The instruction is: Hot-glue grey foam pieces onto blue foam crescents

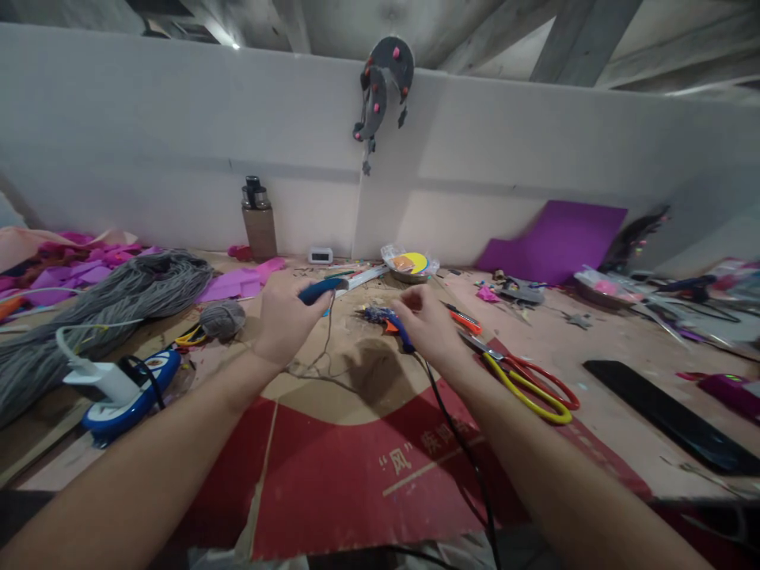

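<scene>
Clock face laid flat, centred on the cardboard (332,483), 12 toward the wall. Both forearms come in low, from 7 and 5, converging over the work. Left hand (288,321) at 10: back of hand uppermost, fingers closed on a dark blue piece (321,291), smooth-looking and rounded. A thin grey strand (328,340) trails below it onto the board. Right hand (431,324) at 2: wrist bent slightly inward, fingers curled beside and over the blue tool (385,317) at 12 (whether they grip it, I cannot tell from here). The tool has a translucent, mottled body; a black cord (454,423) runs from near it toward 5.

Materials: cardboard partly bare tan, partly printed red with pale characters. Scissors (497,358) at 3, metal blades, one loop yellow, one red. Between 9 and 10, a tightly wound yarn ball (222,319); beyond, a long, stringy grey hank (160,289) on the bench (629,332). At 2, a flat purple sheet (561,241) with a cut edge.
</scene>
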`<state>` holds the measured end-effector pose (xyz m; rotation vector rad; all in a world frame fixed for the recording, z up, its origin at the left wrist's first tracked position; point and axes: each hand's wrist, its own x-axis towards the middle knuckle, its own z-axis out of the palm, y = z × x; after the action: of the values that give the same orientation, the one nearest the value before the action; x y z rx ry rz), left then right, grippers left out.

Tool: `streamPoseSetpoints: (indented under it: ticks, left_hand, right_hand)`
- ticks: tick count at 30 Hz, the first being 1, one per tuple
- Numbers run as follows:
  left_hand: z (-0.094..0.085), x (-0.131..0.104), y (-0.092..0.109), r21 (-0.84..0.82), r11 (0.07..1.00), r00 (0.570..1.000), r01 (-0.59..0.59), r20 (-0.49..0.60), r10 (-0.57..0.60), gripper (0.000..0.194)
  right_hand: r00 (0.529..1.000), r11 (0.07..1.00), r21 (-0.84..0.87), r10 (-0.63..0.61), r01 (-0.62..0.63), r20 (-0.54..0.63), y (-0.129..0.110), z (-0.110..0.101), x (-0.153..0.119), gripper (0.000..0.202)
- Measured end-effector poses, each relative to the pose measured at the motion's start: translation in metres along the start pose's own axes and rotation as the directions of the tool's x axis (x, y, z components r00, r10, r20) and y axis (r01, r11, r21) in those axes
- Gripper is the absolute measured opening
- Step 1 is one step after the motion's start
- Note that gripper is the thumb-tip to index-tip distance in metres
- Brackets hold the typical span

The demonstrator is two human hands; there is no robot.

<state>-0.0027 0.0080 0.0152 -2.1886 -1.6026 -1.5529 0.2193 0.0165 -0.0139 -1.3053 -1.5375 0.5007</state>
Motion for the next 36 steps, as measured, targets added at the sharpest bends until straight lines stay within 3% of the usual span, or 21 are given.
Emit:
streamPoseSetpoints:
  ticks: [2, 4, 6, 8, 10, 13, 15, 18, 24, 36]
  left_hand:
    - [0.0, 0.0, -0.004, 0.02, 0.997, 0.998, -0.069, -0.011, 0.07, 0.018]
    - [-0.001, 0.001, -0.007, 0.042, 0.994, 0.994, -0.104, -0.015, 0.105, 0.018]
    - [-0.003, 0.002, -0.007, 0.064, 0.991, 0.993, -0.114, -0.017, 0.115, 0.018]
    - [-0.005, 0.005, -0.005, 0.065, 0.993, 0.995, -0.099, -0.016, 0.1, 0.019]
    - [-0.007, 0.007, -0.004, 0.04, 0.999, 1.0, -0.029, 0.001, 0.029, 0.02]
    - [-0.008, 0.008, -0.003, -0.032, 0.986, 0.982, 0.166, 0.097, -0.162, 0.022]
    - [-0.007, 0.008, -0.002, -0.091, 0.949, 0.942, 0.3, 0.183, -0.281, 0.023]
    - [-0.003, 0.005, 0.0, -0.187, 0.875, 0.872, 0.446, 0.312, -0.378, 0.023]
    - [0.006, 0.0, 0.003, -0.276, 0.803, 0.8, 0.528, 0.479, -0.361, 0.024]
    - [0.005, -0.002, 0.012, -0.284, 0.786, 0.774, 0.549, 0.529, -0.349, 0.021]
  right_hand:
    - [0.983, 0.933, 0.339, 0.064, -0.119, 0.169, -0.026, 0.019, -0.013, 0.028]
    - [0.942, 0.79, 0.551, 0.101, -0.271, 0.319, -0.048, 0.038, -0.022, 0.037]
    - [0.884, 0.642, 0.641, 0.135, -0.422, 0.448, -0.061, 0.052, -0.025, 0.047]
    - [0.862, 0.607, 0.639, 0.163, -0.471, 0.48, -0.065, 0.059, -0.023, 0.05]
    - [0.907, 0.72, 0.584, 0.154, -0.375, 0.392, -0.062, 0.06, -0.016, 0.044]
    - [0.982, 0.93, 0.368, -0.07, 0.0, 0.177, -0.052, 0.055, -0.005, 0.018]
    - [0.962, 0.95, 0.195, -0.263, 0.245, 0.069, -0.046, 0.049, 0.0, 0.004]
    - [0.903, 0.901, 0.044, -0.43, 0.431, -0.016, -0.043, 0.038, 0.002, 0.009]
    - [0.86, 0.86, -0.056, -0.509, 0.507, -0.024, -0.041, 0.025, 0.001, 0.013]
    - [0.857, 0.857, -0.046, -0.515, 0.514, -0.009, -0.037, 0.023, 0.005, 0.017]
